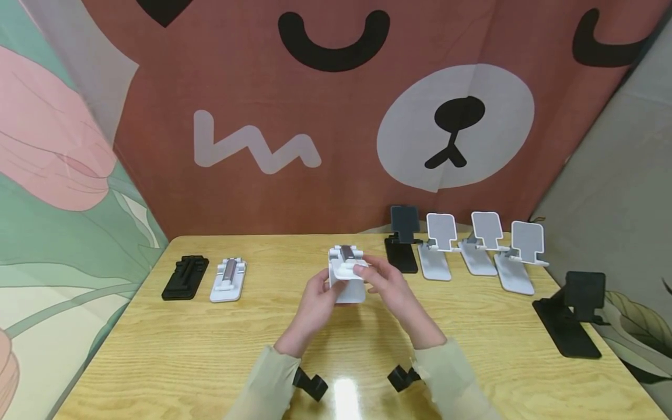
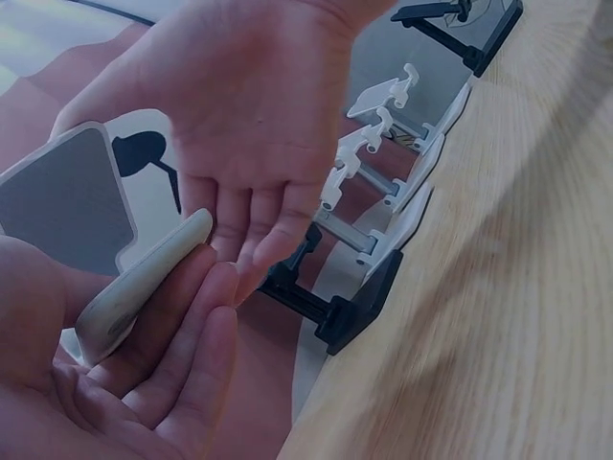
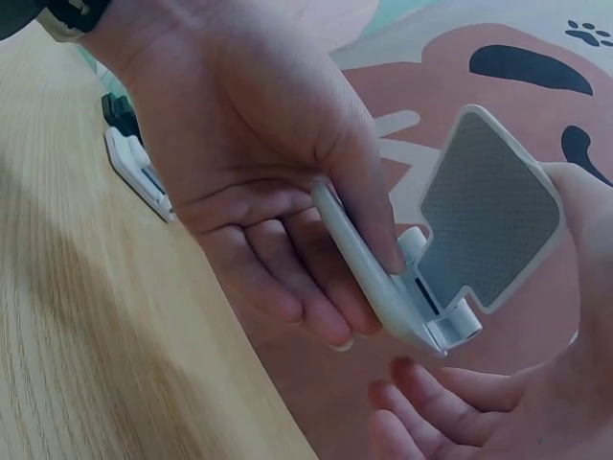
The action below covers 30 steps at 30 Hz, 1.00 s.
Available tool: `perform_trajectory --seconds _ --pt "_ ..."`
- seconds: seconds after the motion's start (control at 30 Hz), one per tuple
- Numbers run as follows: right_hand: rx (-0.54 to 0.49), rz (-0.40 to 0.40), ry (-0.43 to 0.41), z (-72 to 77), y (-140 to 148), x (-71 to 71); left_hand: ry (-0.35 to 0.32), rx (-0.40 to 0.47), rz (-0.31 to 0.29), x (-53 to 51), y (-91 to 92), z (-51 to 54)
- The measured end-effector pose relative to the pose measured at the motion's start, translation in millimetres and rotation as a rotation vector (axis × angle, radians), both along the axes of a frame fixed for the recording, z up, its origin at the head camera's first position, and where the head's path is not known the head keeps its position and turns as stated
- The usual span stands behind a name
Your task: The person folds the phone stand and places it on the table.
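A white folding phone stand (image 1: 349, 294) is held above the middle of the table between both hands. My left hand (image 1: 315, 303) grips it from the left side, its thumb on the near face. From the right, my right hand (image 1: 391, 287) pinches it between thumb and fingers. In the right wrist view, the right thumb lies along one plate of the phone stand (image 3: 374, 264), with the fingers behind. The grey-padded plate (image 3: 493, 211) stands at an angle to the other plate, with a hinge between them. The left wrist view also shows this grey pad (image 2: 67, 206).
At the left lie a folded black stand (image 1: 185, 277) and a folded white stand (image 1: 228, 280). Along the back right stand an unfolded black stand (image 1: 403, 256) and 3 unfolded white stands (image 1: 436, 262). Another unfolded black stand (image 1: 569, 326) is near the right edge. A printed cloth (image 1: 336, 198) hangs behind.
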State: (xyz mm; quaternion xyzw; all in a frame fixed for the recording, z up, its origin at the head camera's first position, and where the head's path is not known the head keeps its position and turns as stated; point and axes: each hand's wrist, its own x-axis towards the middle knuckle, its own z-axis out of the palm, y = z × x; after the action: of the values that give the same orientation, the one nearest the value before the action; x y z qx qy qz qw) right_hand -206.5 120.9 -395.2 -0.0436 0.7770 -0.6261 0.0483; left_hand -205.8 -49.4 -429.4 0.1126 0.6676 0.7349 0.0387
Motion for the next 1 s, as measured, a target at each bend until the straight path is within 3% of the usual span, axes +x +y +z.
perform_trajectory --seconds 0.27,0.63,1.0 --pt "0.003 0.049 -0.077 -7.9 1.7 -0.9 -0.039 -0.005 0.006 -1.0 -1.2 3.2" --pt "-0.002 0.067 -0.057 -8.3 4.3 -0.5 -0.090 -0.011 0.050 -0.8 -2.2 7.3" --pt "0.039 0.064 -0.064 -7.1 6.0 0.5 -0.101 0.001 0.024 -0.8 -3.9 6.1"
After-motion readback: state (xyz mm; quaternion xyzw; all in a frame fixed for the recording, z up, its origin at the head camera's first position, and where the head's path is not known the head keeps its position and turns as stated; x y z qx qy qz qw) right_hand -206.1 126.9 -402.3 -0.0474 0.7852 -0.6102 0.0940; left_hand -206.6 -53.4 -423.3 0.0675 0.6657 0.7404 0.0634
